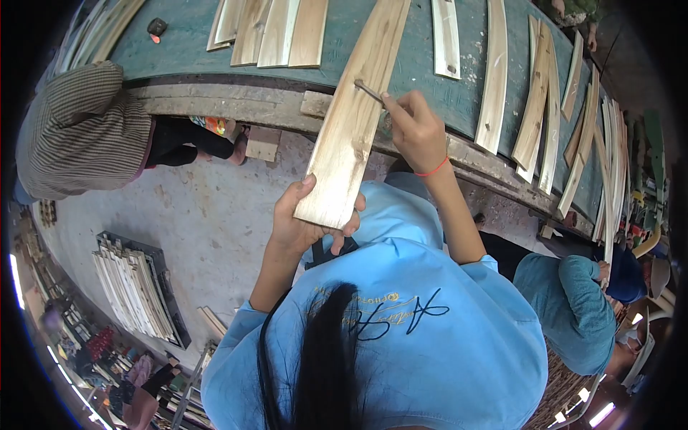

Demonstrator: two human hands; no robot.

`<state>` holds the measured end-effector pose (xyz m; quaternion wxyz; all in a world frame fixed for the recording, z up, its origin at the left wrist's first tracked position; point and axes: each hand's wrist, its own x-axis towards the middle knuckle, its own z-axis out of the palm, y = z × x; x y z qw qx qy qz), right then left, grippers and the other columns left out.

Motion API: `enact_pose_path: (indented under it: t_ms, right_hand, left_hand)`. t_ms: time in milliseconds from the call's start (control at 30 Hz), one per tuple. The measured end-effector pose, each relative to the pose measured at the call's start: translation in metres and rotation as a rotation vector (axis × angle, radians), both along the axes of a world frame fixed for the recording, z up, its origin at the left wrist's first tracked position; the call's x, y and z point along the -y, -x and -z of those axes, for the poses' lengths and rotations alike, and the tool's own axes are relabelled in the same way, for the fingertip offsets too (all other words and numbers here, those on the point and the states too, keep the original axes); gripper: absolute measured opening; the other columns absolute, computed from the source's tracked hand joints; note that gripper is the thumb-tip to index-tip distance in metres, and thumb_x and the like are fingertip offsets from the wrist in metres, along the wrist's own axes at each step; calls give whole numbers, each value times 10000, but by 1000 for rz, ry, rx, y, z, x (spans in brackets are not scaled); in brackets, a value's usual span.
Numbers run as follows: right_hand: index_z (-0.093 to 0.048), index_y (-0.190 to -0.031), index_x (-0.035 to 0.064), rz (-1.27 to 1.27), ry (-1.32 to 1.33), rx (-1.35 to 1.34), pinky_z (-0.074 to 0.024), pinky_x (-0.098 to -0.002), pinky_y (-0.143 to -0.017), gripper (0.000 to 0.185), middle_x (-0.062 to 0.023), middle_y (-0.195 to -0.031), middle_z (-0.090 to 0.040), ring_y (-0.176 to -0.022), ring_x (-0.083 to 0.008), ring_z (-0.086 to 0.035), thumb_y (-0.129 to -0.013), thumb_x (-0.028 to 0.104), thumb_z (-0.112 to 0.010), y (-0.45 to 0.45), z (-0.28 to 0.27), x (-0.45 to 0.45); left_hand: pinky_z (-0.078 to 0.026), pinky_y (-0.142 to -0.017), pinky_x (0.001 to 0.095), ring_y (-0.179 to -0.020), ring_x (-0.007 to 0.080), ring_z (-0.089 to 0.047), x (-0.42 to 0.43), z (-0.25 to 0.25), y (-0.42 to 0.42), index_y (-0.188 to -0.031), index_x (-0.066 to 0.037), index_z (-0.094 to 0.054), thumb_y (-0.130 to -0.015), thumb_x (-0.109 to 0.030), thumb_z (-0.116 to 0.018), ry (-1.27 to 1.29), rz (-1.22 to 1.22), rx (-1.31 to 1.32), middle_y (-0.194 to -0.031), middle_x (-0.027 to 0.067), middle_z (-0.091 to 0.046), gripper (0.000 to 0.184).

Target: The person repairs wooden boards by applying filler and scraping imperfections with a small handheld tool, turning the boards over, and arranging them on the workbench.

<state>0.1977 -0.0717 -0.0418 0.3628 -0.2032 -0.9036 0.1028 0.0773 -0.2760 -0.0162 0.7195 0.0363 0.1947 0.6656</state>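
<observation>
A long pale wooden board (344, 136) slants up from my body, its far part over the green table. My left hand (304, 218) grips the near end of the board, thumb on top and fingers beneath. In my right hand (416, 132), a thin tool (370, 92) is pinched, with a red band around the wrist. The tool's tip touches the board at a dark knot (359, 84). Another knot shows lower on the board's face.
More boards lie on the green table (408, 100), on both sides of mine. The table's wooden edge (215, 100) runs across in front. One person (86, 136) is at the left, another (566, 301) at the right. A board stack (132, 287) stands lower left.
</observation>
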Motion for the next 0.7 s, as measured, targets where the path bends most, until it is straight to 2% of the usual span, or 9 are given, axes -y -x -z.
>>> enact_pose_path:
  t_ms: [100, 233, 333, 467, 533, 667, 700]
  right_hand:
    - [-676, -965, 31, 7, -141, 76, -481, -315, -534, 266, -74, -767, -498, -624, -205, -561, -715, -40, -621, -2, -4, 3]
    - [-677, -957, 32, -10, -177, 85, -472, -324, -528, 238, -78, -764, -505, -606, -203, -557, -732, -32, -633, -11, -12, -2]
    - [-690, -907, 38, -13, 287, -86, -448, -327, -530, 161, -85, -733, -519, -571, -205, -549, -755, -11, -671, -13, -22, -12]
    - [-698, -906, 42, 0, 375, -146, -452, -323, -535, 172, -82, -708, -516, -578, -206, -551, -746, -17, -677, 7, -11, -25]
    - [-704, -908, 43, -70, 262, -128, -442, -317, -525, 180, -83, -687, -510, -572, -206, -542, -743, -23, -680, 12, -7, -27]
    - [-713, -921, 46, -192, 256, -108, -423, -294, -510, 194, -82, -684, -509, -569, -183, -540, -742, -22, -681, 5, -6, -30]
    - [-716, -931, 46, -231, 342, -112, -408, -278, -501, 198, -75, -682, -513, -573, -163, -542, -747, -18, -683, 2, -5, -34]
  left_hand:
    - [-530, -361, 375, -675, 338, -603, -1, 1, -1, -1309, 93, -349, -921, -447, -378, 1, 3, 2, -971, 312, -570, 666]
    - [-527, -355, 369, -678, 339, -600, 0, 3, 0, -1324, 91, -327, -915, -464, -373, -40, -32, 67, -973, 308, -560, 691]
    - [-522, -341, 360, -672, 334, -598, -2, -1, 3, -1332, 85, -315, -911, -471, -371, -74, -55, 158, -971, 308, -550, 700]
    - [-518, -330, 347, -670, 325, -599, -2, -4, 0, -1336, 81, -311, -911, -469, -363, -43, -54, 104, -964, 312, -543, 698]
    - [-524, -333, 340, -675, 321, -602, -3, -4, -2, -1337, 84, -308, -911, -464, -358, -41, -45, 59, -960, 315, -542, 696]
    - [-522, -331, 342, -667, 326, -601, -3, -6, 1, -1339, 87, -305, -913, -456, -357, -43, -48, 44, -959, 316, -550, 692]
    - [-524, -334, 343, -662, 327, -601, -3, -6, 1, -1339, 87, -306, -913, -454, -359, -36, -49, 45, -956, 314, -554, 691]
